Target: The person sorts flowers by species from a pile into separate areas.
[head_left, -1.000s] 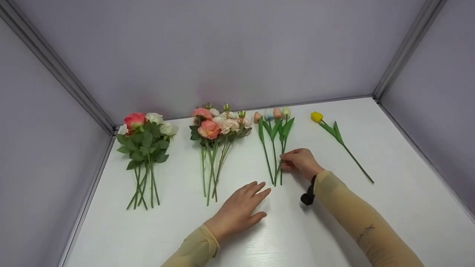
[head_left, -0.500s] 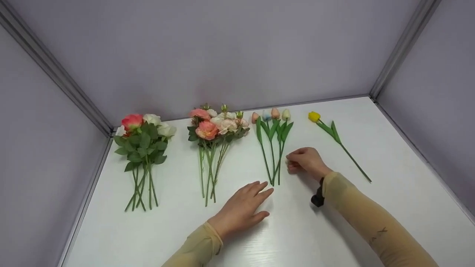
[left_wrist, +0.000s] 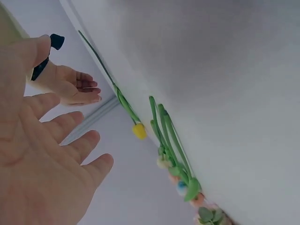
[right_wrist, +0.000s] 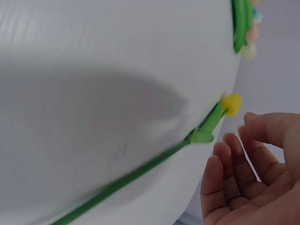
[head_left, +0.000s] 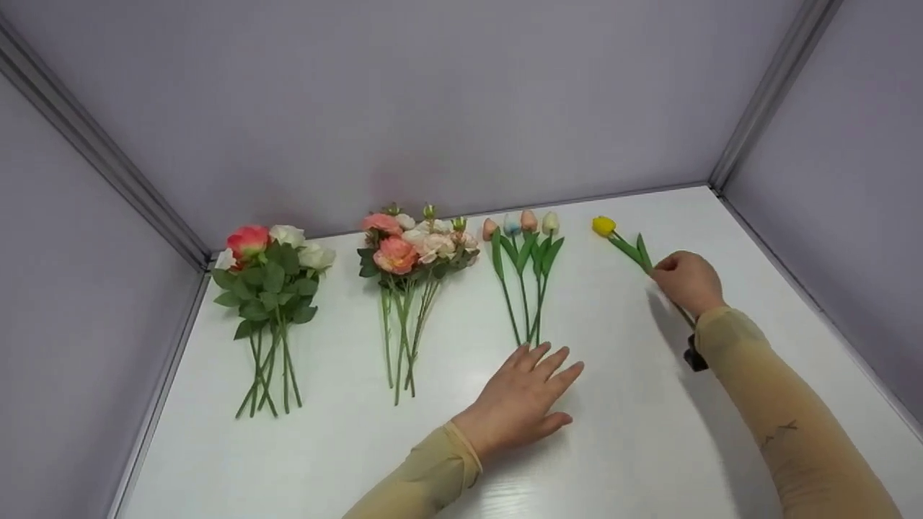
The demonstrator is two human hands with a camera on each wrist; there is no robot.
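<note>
A yellow tulip [head_left: 603,227] with a long green stem lies at the right of the table. Over its stem is my right hand [head_left: 689,281], which hides part of it in the head view. In the right wrist view the fingers [right_wrist: 239,173] are loosely bent with nothing between them, apart from the stem. My left hand [head_left: 515,400] is palm down with fingers spread, its fingertips at the lower stem ends of a tulip group [head_left: 530,263] in peach, blue and cream. The left wrist view shows its fingers [left_wrist: 84,145] straight and holding nothing.
Left of the tulips lies a bunch of coral and pale pink flowers [head_left: 418,249]. Farther left is a bunch of red and white roses [head_left: 274,267] with dark leaves. Grey panels [head_left: 433,94] enclose the white table [head_left: 324,461] at the back and sides.
My right hand has left the tulip group and moved right to the yellow tulip. My left hand has shifted right, over the tulips' stem ends. The view has turned slightly.
</note>
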